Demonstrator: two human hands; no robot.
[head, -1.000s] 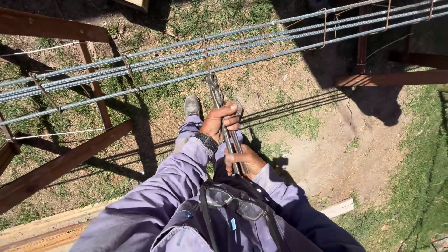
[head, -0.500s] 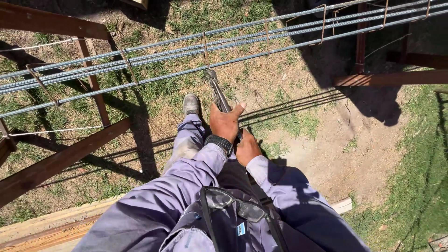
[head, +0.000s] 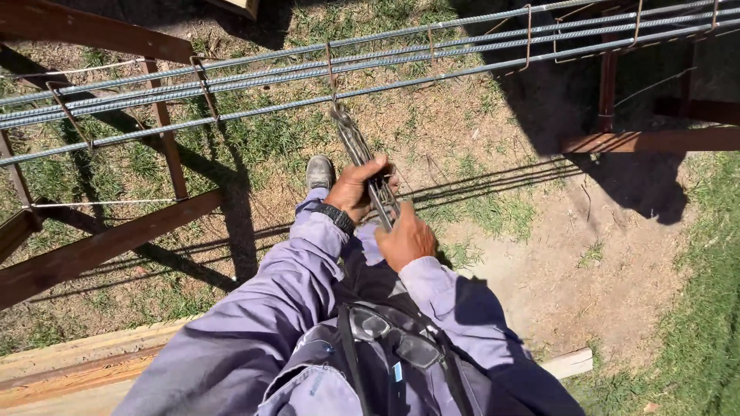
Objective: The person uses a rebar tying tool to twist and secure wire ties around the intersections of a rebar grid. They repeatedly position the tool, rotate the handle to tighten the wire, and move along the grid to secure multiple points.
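Rusty trestle (head: 100, 246) carries rebars (head: 231, 91), apparently resting.

The rebar cage (head: 370, 65) runs off both side edges of the frame, its ends unseen; the pincers' head (head: 337, 114) at the tie is too small to read, its handles (head: 379, 202) largely buried under the left hand (head: 356, 186) and right hand (head: 404, 240) (palms hidden)

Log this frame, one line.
left hand: on pincers | right hand: on handles | pincer head: at rebar cage stirrup
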